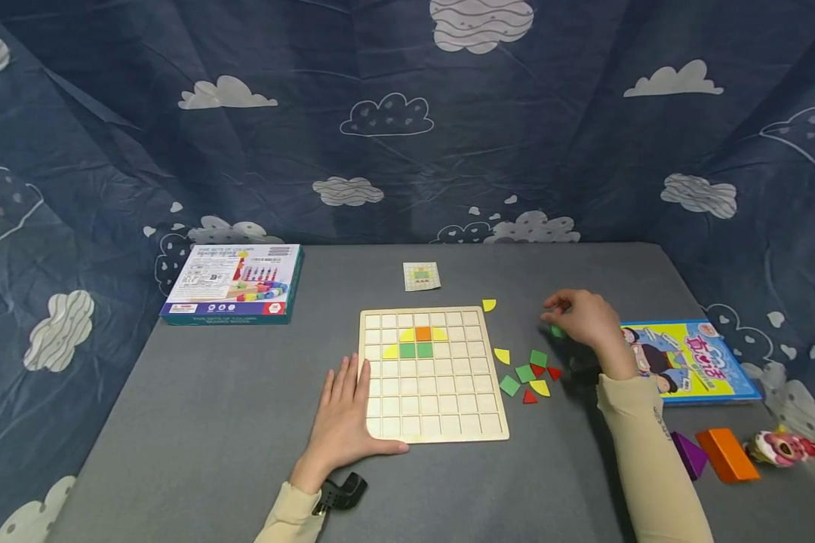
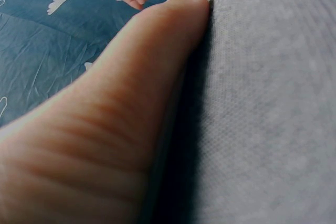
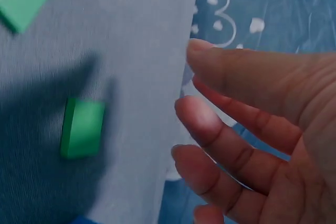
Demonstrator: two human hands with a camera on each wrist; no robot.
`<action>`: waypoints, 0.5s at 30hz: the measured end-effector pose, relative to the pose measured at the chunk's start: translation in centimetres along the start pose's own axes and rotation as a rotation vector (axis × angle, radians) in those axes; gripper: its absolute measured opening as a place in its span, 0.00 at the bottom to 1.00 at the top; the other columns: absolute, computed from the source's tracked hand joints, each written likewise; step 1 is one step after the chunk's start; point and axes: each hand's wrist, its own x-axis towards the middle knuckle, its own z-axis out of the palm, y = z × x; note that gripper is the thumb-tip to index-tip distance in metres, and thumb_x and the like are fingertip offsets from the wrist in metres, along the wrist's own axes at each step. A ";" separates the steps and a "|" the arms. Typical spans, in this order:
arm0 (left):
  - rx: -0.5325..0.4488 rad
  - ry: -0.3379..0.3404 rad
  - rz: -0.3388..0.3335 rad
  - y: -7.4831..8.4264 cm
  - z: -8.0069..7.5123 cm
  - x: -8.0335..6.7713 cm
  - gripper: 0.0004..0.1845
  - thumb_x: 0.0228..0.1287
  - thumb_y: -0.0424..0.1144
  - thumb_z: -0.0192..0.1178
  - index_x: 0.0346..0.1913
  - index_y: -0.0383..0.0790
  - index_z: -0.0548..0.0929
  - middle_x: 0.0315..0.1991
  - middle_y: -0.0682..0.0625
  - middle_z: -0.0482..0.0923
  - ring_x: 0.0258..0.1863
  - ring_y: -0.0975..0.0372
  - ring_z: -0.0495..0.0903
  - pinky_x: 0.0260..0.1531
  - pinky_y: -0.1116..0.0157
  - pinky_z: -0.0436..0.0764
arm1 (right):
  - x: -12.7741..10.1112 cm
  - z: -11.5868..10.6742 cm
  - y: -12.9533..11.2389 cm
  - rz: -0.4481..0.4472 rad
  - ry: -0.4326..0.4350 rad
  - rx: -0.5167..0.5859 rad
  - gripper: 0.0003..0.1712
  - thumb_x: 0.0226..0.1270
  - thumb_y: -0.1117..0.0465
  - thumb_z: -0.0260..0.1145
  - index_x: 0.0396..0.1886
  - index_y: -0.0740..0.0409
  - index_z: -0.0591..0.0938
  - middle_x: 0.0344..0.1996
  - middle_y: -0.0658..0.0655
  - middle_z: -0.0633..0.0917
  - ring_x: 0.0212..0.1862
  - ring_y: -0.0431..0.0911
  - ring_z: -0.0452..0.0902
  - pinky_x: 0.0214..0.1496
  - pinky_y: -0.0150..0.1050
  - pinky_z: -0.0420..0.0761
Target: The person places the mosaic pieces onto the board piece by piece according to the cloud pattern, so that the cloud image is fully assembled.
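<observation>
Left hand (image 1: 342,418) flat on desk (image 1: 210,422), fingers straight, pressed against left edge of wooden grid board (image 1: 432,373), steadying it. Right hand (image 1: 584,317) hovers right of board, fingers loosely spread, holding nothing; small green tile (image 3: 81,128) lies on desk just under fingertips, not touching. Loose pile of tiles (image 1: 530,373) between board and that hand. Step looks like pick-up: next move calls for pinching green tile by edges, then carrying to board.

Two bare hands, long cream sleeves to the wrists, small black device strapped under the left wrist (image 1: 340,494)
</observation>
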 end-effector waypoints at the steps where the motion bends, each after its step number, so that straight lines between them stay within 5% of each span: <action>1: -0.002 -0.001 0.000 0.0 0.0 0.0 0.75 0.29 0.82 0.60 0.74 0.33 0.45 0.74 0.37 0.39 0.73 0.50 0.36 0.68 0.52 0.37 | 0.1 -0.1 0.3 0.004 -0.011 -0.009 0.15 0.61 0.57 0.68 0.42 0.63 0.84 0.30 0.57 0.82 0.29 0.50 0.74 0.28 0.43 0.70; 7: -0.002 -0.004 -0.001 0.0 0.0 0.0 0.76 0.28 0.82 0.60 0.74 0.33 0.45 0.74 0.37 0.39 0.73 0.49 0.36 0.68 0.52 0.37 | 0.6 -0.6 1.6 -0.008 -0.081 -0.063 0.15 0.57 0.59 0.70 0.41 0.64 0.83 0.31 0.58 0.82 0.34 0.54 0.75 0.34 0.51 0.71; 15: 0.007 0.002 -0.003 0.0 0.1 0.1 0.76 0.28 0.83 0.58 0.74 0.33 0.45 0.74 0.37 0.39 0.73 0.50 0.37 0.68 0.52 0.37 | 1.1 -0.5 2.7 0.002 -0.163 -0.075 0.16 0.53 0.59 0.74 0.39 0.63 0.83 0.32 0.58 0.83 0.39 0.57 0.74 0.45 0.61 0.59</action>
